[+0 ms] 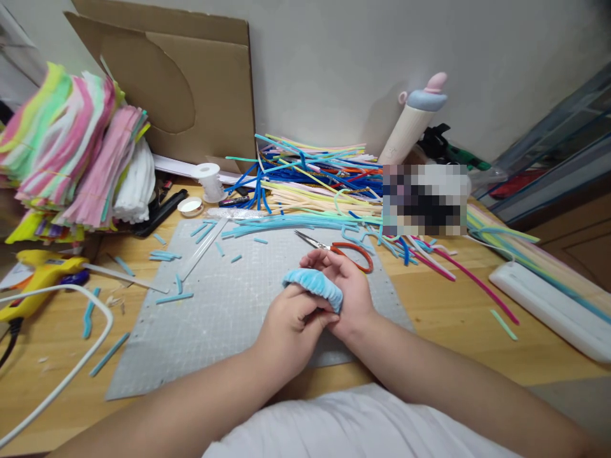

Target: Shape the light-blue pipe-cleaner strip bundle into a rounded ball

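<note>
A curved light-blue piece made of fuzzy pipe cleaners (315,285) is held above the front of the grey cutting mat (229,318). My left hand (292,324) closes on its near side, thumb and fingers pressed against it. My right hand (354,289) cups its far and right side with bent fingers, and part of the piece is hidden between my palms. Just beyond my right fingers lie scissors with red handles (353,254). Short cut lengths of blue pipe cleaner (174,298) lie scattered on the mat's left side.
A yellow glue gun (38,280) with a white cable (71,397) stands at the left, beside bundled pipe cleaners (71,146). Loose pipe cleaners (315,172) are heaped at the back. A white power strip (548,312) is at the right, and cardboard (219,83) leans on the wall.
</note>
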Demonstrator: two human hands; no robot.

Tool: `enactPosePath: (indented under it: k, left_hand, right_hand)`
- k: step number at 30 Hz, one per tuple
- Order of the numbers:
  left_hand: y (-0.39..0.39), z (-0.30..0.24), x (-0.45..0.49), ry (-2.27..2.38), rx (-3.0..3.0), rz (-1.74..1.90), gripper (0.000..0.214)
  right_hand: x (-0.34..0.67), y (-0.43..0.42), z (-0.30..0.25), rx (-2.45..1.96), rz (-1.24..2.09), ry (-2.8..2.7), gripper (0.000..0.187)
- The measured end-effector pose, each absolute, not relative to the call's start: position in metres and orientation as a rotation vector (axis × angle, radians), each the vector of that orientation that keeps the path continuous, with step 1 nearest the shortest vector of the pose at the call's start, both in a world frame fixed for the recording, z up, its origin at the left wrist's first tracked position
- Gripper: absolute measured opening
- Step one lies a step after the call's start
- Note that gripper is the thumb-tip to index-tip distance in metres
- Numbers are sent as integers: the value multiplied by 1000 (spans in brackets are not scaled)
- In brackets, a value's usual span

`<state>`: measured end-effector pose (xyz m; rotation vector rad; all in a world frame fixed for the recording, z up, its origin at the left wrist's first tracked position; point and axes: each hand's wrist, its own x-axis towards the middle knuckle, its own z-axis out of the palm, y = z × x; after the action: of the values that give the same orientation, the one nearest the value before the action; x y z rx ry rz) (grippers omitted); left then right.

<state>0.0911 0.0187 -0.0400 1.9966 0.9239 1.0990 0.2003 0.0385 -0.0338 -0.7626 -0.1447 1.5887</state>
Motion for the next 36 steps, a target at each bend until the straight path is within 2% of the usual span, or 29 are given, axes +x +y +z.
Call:
enactPosePath:
  k: [13,22,30,36]
  left_hand:
    - [21,-45,91,815,1936,941,18]
    - [26,-34,94,920,1209,733,13]
    - [27,-32,88,1093,1756,880,7]
    - [25,-34,91,1136,1759,838,6]
  right_hand:
    - [197,36,-38,-795,1599,-266,21]
    - [199,34,-27,-769,1642,-428,28]
    - [200,39,-28,-885,1552,-332,22]
    - [199,37,-27,-966,1486,-402,20]
